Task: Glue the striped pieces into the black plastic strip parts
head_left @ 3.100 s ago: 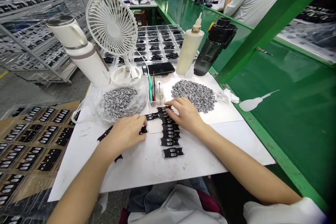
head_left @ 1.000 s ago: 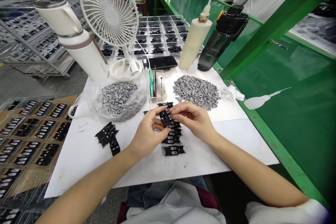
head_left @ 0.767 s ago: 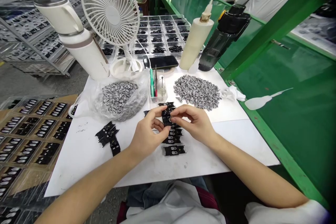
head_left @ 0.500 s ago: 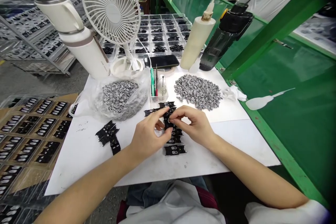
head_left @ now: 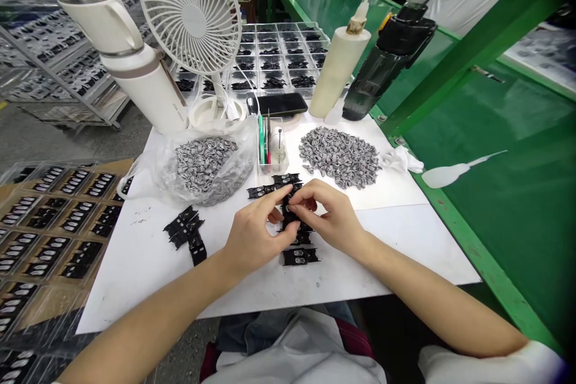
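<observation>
Between thumb and fingers, my left hand (head_left: 252,229) grips a small black plastic part (head_left: 286,215) by its edges, above a row of similar parts. My right hand (head_left: 335,215) is pinched closed against the face of that part; whatever sits in its fingertips is hidden. Just below the hands lies a black part with grey oval inserts (head_left: 300,257). More black strips (head_left: 263,191) lie beyond my left fingertips. A small stack of black parts (head_left: 186,231) rests on the white sheet to the left.
A plastic bag of grey pieces (head_left: 204,162) and a loose grey pile (head_left: 339,156) lie beyond my hands, with a clear tool box (head_left: 272,159) between them. Behind stand a fan (head_left: 193,21), a white flask (head_left: 144,84), a cream squeeze bottle (head_left: 339,72) and a dark bottle (head_left: 382,66).
Both hands stay almost in place around the black part. My right fingertips have shifted very slightly on it.
</observation>
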Demonstrator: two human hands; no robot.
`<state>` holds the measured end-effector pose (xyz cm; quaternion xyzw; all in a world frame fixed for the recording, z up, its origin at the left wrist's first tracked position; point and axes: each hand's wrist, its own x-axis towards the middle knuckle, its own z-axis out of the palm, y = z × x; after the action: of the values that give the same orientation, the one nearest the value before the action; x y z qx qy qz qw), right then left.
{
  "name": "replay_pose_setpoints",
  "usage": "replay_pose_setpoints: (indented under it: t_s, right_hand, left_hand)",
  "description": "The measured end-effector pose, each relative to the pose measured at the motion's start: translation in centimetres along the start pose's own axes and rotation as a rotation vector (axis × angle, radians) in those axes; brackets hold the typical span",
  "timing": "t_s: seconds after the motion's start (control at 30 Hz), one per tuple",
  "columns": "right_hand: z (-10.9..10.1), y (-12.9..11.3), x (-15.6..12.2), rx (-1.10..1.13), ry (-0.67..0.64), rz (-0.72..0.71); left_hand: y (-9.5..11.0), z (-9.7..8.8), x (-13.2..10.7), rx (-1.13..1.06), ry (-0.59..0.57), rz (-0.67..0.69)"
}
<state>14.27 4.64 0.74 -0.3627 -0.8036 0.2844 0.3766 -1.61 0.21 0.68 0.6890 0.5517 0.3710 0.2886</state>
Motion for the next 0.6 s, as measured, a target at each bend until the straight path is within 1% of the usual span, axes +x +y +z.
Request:
replay_pose_setpoints:
  t_s: [0.17,0.37,0.47,0.53,0.6]
  right_hand:
    - [0.22,0.1,-0.19,-0.011,0.012,-0.013]
    - [0.17,0.2,-0.17,-0.048,-0.009,0.018]
    - [0.04,0.22,-0.15,-0.064,-0.02,-0.065]
    - [-0.02,0.21,-0.2,-0.059,-0.016,-0.136]
    - [-0.17,0.14,-0.26,-0.017,-0.012,-0.167]
  left_hand:
    - [-0.14,0.04,-0.06,-0.011,-0.012,0.006]
    - [-0.27,0.15,-0.09,-0.009,-0.008,0.037]
    - [-0.2,0.13,-0.1,-0.053,-0.028,0.018]
    - [-0.14,0.14,-0.13,-0.12,-0.049,0.0]
    - [-0.14,0.15,-0.14,-0.209,-0.077,-0.016]
